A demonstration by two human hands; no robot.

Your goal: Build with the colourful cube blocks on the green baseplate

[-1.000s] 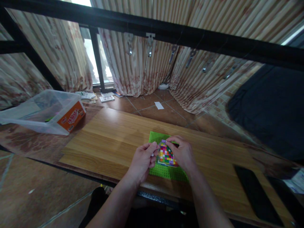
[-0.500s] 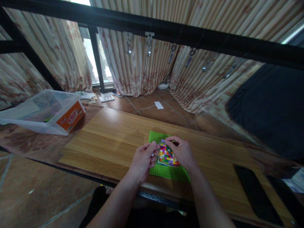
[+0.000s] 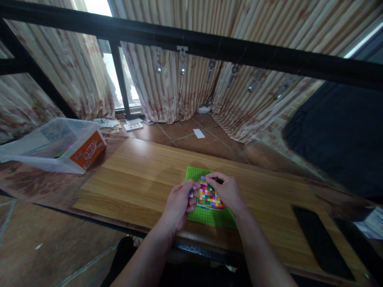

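A green studded baseplate (image 3: 194, 172) lies on the wooden board, bearing a block of many-coloured toy bricks (image 3: 207, 196). On the left of this block, my left hand (image 3: 178, 201) is closed around several small bricks (image 3: 190, 193), purple and pink among them, partly hidden by the fingers. My right hand (image 3: 226, 189) reaches over the block's right side, thumb and fingertips pinched at a purple brick (image 3: 203, 178) on its far edge. The palm and fingers cover the block's upper right part.
A clear plastic bin (image 3: 56, 159) with an orange label stands at the left. On the board's right end lies a flat black object (image 3: 321, 241), resembling a phone. A dark metal bar (image 3: 191, 36) with hanging clips crosses above, before striped curtains (image 3: 167, 79).
The view has shifted slightly. My left fingers have turned a little, so more purple and pink bricks show. My right hand stays at the block's far edge.
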